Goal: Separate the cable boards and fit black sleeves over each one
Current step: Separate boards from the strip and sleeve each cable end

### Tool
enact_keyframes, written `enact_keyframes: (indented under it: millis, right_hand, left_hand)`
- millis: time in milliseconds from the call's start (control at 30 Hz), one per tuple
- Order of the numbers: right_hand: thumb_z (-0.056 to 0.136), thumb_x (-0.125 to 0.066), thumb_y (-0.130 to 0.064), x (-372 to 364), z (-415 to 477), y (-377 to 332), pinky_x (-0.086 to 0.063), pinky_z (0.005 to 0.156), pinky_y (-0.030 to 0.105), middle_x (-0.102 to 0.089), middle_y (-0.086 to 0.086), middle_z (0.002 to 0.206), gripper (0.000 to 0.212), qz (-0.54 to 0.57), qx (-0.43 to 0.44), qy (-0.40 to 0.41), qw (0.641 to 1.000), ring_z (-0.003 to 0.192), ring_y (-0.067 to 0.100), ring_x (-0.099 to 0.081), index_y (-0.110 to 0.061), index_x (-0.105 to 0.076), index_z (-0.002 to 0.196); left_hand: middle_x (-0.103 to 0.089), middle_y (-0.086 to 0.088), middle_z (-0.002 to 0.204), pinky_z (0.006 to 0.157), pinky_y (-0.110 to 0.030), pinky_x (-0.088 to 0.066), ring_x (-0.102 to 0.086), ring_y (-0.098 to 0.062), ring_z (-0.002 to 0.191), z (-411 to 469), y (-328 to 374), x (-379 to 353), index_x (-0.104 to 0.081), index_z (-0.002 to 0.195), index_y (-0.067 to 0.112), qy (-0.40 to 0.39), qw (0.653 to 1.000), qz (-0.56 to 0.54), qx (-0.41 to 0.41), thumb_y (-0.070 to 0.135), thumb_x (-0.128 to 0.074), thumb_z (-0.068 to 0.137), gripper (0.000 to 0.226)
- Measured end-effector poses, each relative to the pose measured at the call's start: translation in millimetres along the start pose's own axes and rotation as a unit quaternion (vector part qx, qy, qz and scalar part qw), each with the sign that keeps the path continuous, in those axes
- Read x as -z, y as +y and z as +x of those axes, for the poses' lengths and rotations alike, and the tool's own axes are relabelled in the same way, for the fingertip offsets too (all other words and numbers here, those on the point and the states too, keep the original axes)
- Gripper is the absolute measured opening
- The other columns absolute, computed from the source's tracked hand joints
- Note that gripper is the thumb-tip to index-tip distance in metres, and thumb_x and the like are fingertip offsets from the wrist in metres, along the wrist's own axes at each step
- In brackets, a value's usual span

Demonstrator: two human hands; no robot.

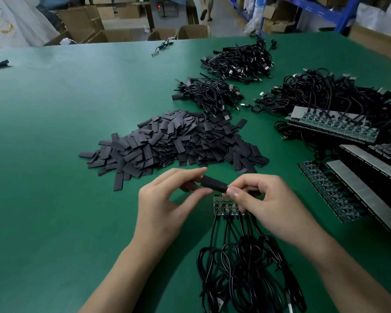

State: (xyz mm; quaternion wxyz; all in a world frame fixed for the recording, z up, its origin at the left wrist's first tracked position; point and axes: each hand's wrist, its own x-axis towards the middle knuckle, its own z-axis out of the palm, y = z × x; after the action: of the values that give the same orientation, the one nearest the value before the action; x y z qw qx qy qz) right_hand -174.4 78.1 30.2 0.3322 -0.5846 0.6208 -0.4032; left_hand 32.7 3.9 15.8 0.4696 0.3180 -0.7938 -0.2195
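My left hand pinches one end of a black sleeve between thumb and fingers, just above the green table. My right hand pinches the sleeve's other end, where a cable board goes in; the board itself is hidden by my fingers. Under both hands lies a short strip of joined green cable boards, with their black cables coiled toward me. A big heap of loose black sleeves lies just beyond my hands.
Long strips of joined cable boards and tangled cables are stacked at the right. Two heaps of sleeved cables lie farther back. The green table stretches left. Cardboard boxes stand behind the far edge.
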Motion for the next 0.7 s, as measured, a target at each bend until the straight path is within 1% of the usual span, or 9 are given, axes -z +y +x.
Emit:
enact_keyframes:
  millis: [67, 133, 300, 400, 500, 567, 600, 633, 700]
  right_hand:
    - [0.095, -0.066, -0.037, -0.3, 0.3, -1.3, -0.051, 0.073, 0.044, -0.069, -0.008, 0.067, 0.013, 0.008, -0.001, 0.005, 1.0, 0.072, 0.023, -0.064, -0.038, -0.075, 0.087]
    - [0.095, -0.066, -0.038, -1.7, 0.0, -1.4, -0.053, 0.075, 0.05, -0.07, -0.007, 0.068, 0.013, 0.014, -0.004, 0.008, 1.0, 0.073, 0.024, -0.065, -0.037, -0.075, 0.087]
    - [0.098, -0.067, -0.037, -5.9, 0.6, 1.7, -0.052, 0.072, 0.052, -0.07, -0.007, 0.067, 0.013, 0.018, -0.012, 0.011, 1.0, 0.072, 0.031, -0.063, -0.038, -0.074, 0.086]
    - [0.097, -0.068, -0.039, -6.4, 1.3, 4.1, -0.052, 0.073, 0.053, -0.072, -0.008, 0.067, 0.014, 0.031, -0.018, 0.005, 0.999, 0.066, 0.028, -0.062, -0.04, -0.074, 0.084]
    - [0.097, -0.069, -0.037, -6.2, 1.6, 5.4, -0.052, 0.074, 0.048, -0.072, -0.005, 0.067, 0.014, 0.059, -0.024, 0.007, 0.998, 0.064, 0.013, -0.062, -0.036, -0.075, 0.084]
    - [0.096, -0.069, -0.038, -7.1, 2.4, 6.2, -0.054, 0.078, 0.047, -0.072, -0.004, 0.067, 0.013, 0.062, -0.019, 0.012, 0.998, 0.066, 0.011, -0.064, -0.036, -0.075, 0.085]
    - [0.096, -0.07, -0.038, -8.1, 2.8, 6.0, -0.054, 0.079, 0.045, -0.072, -0.005, 0.067, 0.012, 0.055, -0.014, 0.016, 0.998, 0.067, 0.011, -0.065, -0.036, -0.075, 0.085]
    - [0.096, -0.07, -0.037, -9.3, 2.6, 5.8, -0.054, 0.08, 0.041, -0.073, -0.006, 0.068, 0.012, 0.042, -0.006, 0.018, 0.999, 0.068, 0.01, -0.067, -0.038, -0.074, 0.085]
    - [0.095, -0.071, -0.037, -11.0, 0.9, 4.1, -0.053, 0.075, 0.025, -0.074, -0.011, 0.07, 0.011, 0.005, 0.021, 0.013, 1.0, 0.071, 0.006, -0.069, -0.041, -0.073, 0.085]
  left_hand:
    - [-0.075, 0.009, 0.096, 0.082, -0.014, -0.052, -0.069, -0.005, 0.085, 0.1, 0.8, 0.9, -0.08, 0.106, 0.014, 0.024, 1.0, 0.0, 0.01, 0.02, -0.083, 0.081, 0.026]
    - [-0.075, 0.008, 0.096, 0.081, -0.013, -0.052, -0.069, -0.004, 0.084, -0.5, 2.3, -0.4, -0.08, 0.106, 0.014, 0.028, 1.0, 0.005, 0.008, 0.018, -0.082, 0.082, 0.024]
    - [-0.076, 0.007, 0.094, 0.077, -0.014, -0.053, -0.068, -0.003, 0.081, -0.5, 2.5, -3.4, -0.08, 0.106, 0.012, 0.019, 1.0, 0.018, 0.0, 0.017, -0.08, 0.084, 0.022]
    - [-0.076, 0.006, 0.093, 0.077, -0.017, -0.055, -0.07, -0.005, 0.08, -0.5, 2.6, -4.5, -0.08, 0.106, 0.011, 0.016, 1.0, 0.02, -0.007, 0.017, -0.08, 0.086, 0.021]
    - [-0.076, 0.007, 0.093, 0.08, -0.014, -0.053, -0.069, -0.001, 0.081, 0.6, 3.4, -5.0, -0.081, 0.105, 0.011, 0.021, 0.999, 0.033, -0.016, 0.023, -0.077, 0.087, 0.022]
    - [-0.077, 0.008, 0.094, 0.08, -0.013, -0.052, -0.07, 0.0, 0.082, 0.2, 4.1, -5.4, -0.081, 0.104, 0.012, 0.029, 0.999, 0.016, -0.002, 0.024, -0.078, 0.087, 0.021]
    - [-0.078, 0.009, 0.093, 0.08, -0.014, -0.053, -0.072, -0.001, 0.083, -0.6, 5.3, -6.3, -0.081, 0.103, 0.014, 0.035, 0.999, -0.014, 0.024, 0.024, -0.078, 0.086, 0.02]
    - [-0.079, 0.01, 0.091, 0.08, -0.015, -0.055, -0.074, -0.003, 0.083, -1.5, 7.3, -7.6, -0.081, 0.102, 0.017, 0.039, 0.995, -0.06, 0.065, 0.023, -0.079, 0.086, 0.018]
    - [-0.08, 0.004, 0.085, 0.077, -0.02, -0.058, -0.077, -0.011, 0.079, -1.6, 12.6, -11.3, -0.08, 0.098, 0.02, 0.035, 0.971, -0.178, 0.157, 0.021, -0.077, 0.084, 0.014]
